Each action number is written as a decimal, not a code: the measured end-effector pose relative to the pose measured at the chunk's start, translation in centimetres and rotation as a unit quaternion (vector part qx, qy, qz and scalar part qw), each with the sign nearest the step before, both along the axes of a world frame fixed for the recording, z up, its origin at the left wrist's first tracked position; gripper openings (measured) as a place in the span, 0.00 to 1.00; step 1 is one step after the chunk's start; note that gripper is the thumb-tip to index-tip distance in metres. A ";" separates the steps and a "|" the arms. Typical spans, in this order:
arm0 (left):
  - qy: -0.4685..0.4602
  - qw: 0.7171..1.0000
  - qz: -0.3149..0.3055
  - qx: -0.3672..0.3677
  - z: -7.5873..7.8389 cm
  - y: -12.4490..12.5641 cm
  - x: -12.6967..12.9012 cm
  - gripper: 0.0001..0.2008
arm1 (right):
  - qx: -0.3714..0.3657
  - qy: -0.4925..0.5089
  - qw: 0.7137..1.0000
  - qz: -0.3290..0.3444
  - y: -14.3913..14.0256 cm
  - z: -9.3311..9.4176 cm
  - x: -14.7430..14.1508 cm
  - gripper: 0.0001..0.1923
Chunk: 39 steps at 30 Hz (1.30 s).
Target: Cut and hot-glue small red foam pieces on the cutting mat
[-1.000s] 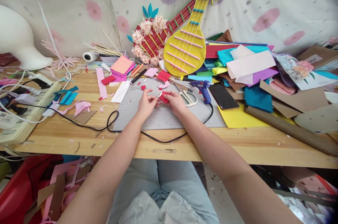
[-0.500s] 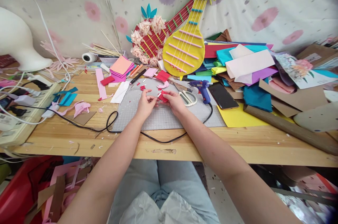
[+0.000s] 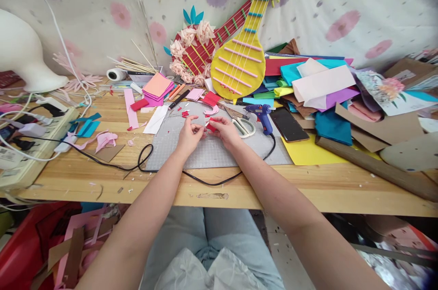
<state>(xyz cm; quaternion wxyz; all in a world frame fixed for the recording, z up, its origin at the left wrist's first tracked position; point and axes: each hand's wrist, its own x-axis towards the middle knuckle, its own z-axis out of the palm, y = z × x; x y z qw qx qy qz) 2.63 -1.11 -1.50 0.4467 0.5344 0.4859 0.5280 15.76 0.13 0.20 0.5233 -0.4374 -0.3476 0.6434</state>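
Over the grey cutting mat (image 3: 171, 155), my two hands meet, fingertips nearly touching. My right hand (image 3: 225, 131) is closed around a small piece of red paper (image 3: 212, 124). A short white bit (image 3: 207, 123) shows at that paper's left edge; whether it is a stick or a roll is too small to tell. My left hand (image 3: 190, 135) has thumb and forefinger pinched beside it, and what they grip is hidden. Several small red and white pieces (image 3: 185, 113) lie just behind my left hand. White-handled scissors (image 3: 247, 127) rest right of my right hand.
A blue glue gun (image 3: 260, 116) stands right of the scissors, its black cord (image 3: 215, 183) looping across the table front. Beyond it lies a phone (image 3: 289, 124). A yellow paper lute (image 3: 238, 66) and a red flowered one (image 3: 195, 53) lean at the back. Left is a power strip (image 3: 43, 155).
The red paper and white bit between my fingers have turned slightly, with less of the red showing. Both hands stay in nearly the same place.
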 end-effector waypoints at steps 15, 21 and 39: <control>-0.152 0.976 0.036 -0.150 2.5 -0.4 0.0 0.12 | 0.104 -0.102 0.986 0.075 -0.3 0.3 -0.2 0.17; -0.187 0.967 0.014 -0.174 2.4 -0.4 -0.4 0.12 | 0.148 -0.157 0.975 0.058 -0.1 0.5 -0.1 0.14; -0.264 0.951 0.033 -0.156 2.8 -0.4 -0.3 0.16 | 0.099 -0.060 0.991 0.069 -0.2 0.2 -0.2 0.21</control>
